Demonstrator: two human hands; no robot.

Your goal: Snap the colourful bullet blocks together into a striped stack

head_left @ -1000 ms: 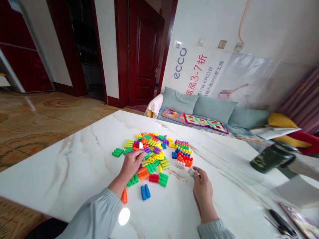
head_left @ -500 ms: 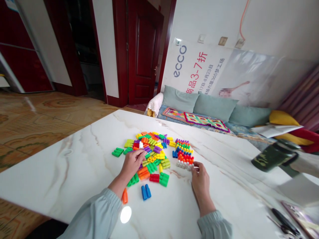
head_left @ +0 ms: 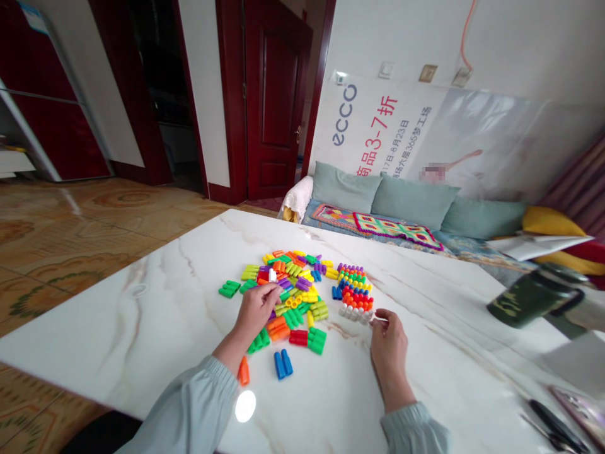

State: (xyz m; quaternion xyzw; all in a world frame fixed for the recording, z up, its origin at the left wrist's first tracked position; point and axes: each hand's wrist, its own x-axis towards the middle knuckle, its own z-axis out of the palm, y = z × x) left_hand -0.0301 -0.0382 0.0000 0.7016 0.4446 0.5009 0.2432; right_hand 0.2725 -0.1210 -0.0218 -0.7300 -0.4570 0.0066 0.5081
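Observation:
A loose heap of coloured plastic peg blocks lies on the white marble table. To its right stands a joined panel of blocks in rows of purple, yellow, green, blue, red, orange and white. My left hand rests on the heap's near left side with fingers curled over the blocks; what they hold is hidden. My right hand pinches a white block at the panel's near right corner. A blue block and an orange block lie apart, nearer to me.
A green block sits left of the heap. A dark green mug stands at the table's right, scissors and a booklet near the right front corner. Behind the table are a sofa with cushions and a red door.
My right hand moved up from the table to the panel's near right corner with a white block. The left hand stayed on the heap. The view shifted slightly.

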